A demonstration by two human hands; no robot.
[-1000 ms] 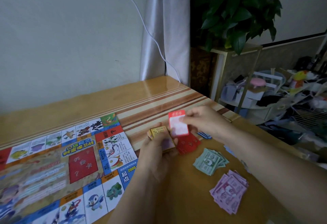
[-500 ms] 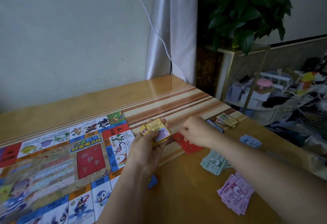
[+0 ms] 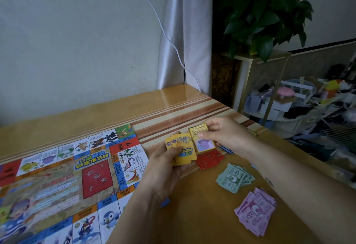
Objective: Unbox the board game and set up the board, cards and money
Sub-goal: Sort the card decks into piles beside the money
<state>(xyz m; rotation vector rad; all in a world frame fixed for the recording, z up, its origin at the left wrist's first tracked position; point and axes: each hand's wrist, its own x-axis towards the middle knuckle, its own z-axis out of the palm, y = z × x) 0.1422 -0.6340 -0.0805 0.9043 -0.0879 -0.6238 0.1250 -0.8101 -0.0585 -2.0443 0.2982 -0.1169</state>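
Two hands are working just off the right edge of the game board (image 3: 57,176), which is lying unfolded and flat on the wooden table (image 3: 173,109), probably so that the loose pieces can be sorted beside it rather than on it. The left hand (image 3: 165,168) is cradling a yellow card stack (image 3: 183,151), fingers curling underneath and thumb pressing on top, a grip that seems meant to be keeping the deck squared while cards are coming off one by one. Just to the right, the right hand (image 3: 225,134) is pinching a single card (image 3: 202,139) by its far edge between thumb and fingertips, holding it face up and slightly tilted, apparently for reading or for choosing a pile. Directly below that card, red cards (image 3: 210,160) are sitting in a loose heap on the table, near the board's corner. Farther right and nearer the person, green banknotes (image 3: 234,179) are fanning out in one bundle, and pink banknotes (image 3: 256,213) are lying in a separate bundle beyond them, apart by colour, which suggests the money is being grouped by denomination. By my reading, the board is finished and the card sorting is under way.
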